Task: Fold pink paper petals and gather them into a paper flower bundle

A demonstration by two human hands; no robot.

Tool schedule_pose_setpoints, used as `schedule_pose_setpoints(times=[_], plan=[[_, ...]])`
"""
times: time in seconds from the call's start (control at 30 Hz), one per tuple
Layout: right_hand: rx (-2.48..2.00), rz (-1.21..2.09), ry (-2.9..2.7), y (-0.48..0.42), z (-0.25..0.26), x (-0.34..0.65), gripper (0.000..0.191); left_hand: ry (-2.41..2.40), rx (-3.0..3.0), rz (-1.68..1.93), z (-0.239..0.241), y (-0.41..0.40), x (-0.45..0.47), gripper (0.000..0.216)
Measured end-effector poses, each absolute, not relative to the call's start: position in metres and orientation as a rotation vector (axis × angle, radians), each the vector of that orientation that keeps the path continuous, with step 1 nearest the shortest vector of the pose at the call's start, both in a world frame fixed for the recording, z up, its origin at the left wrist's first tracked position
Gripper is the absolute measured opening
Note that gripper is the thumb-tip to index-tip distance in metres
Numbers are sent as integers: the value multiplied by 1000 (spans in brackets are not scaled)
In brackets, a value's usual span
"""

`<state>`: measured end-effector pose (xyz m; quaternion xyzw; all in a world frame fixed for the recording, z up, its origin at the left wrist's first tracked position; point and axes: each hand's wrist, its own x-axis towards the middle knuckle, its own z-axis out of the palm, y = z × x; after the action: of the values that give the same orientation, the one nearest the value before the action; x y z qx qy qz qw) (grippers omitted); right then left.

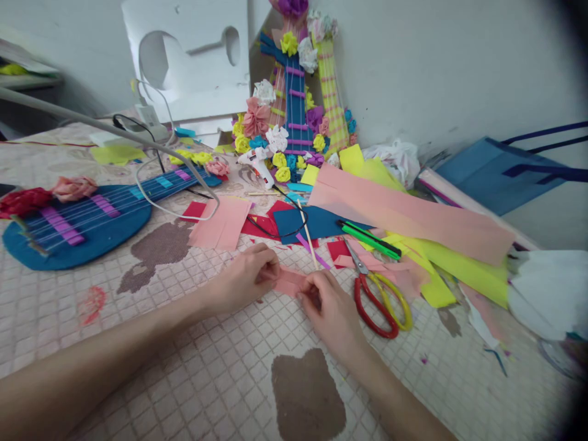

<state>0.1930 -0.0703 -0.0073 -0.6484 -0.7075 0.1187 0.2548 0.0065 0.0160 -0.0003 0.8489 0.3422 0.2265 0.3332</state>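
A small pink piece of paper (289, 281) is stretched between my two hands, just above the checked tablecloth. My left hand (250, 272) pinches its left end, and my right hand (328, 306) pinches the right end. Just behind the paper lies a thin wooden stick (307, 236), its near end by my right fingers. To the right of my right hand rest scissors (379, 300) with one red and one yellow handle. Beyond them is a green utility knife (371, 239). Pink paper squares (223, 223) lie behind my left hand.
At left lies a blue paper guitar (92, 226) with paper roses. A white glue gun (258, 165) stands at the back, its cable looping over red and blue paper. A white cord (142, 190) hangs across the left. Pink and yellow sheets (413, 208) spread out at right.
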Motion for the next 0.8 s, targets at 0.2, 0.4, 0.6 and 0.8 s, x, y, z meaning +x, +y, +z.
schedule_pose_setpoints(times=[0.2,0.4,0.6,0.8], plan=[[-1760,381,-1984,-70,-4,192,8,835,2263,493,2,14,7,19],[-1873,237,-1941,-69,-7,184,9,970,2298,539,2,9,15,9],[-1812,363,-1874,-72,-9,190,7,951,2185,544,-4,16,9,16],[-1755,375,-1843,-71,-6,197,33,879,2176,604,-3,16,4,46]])
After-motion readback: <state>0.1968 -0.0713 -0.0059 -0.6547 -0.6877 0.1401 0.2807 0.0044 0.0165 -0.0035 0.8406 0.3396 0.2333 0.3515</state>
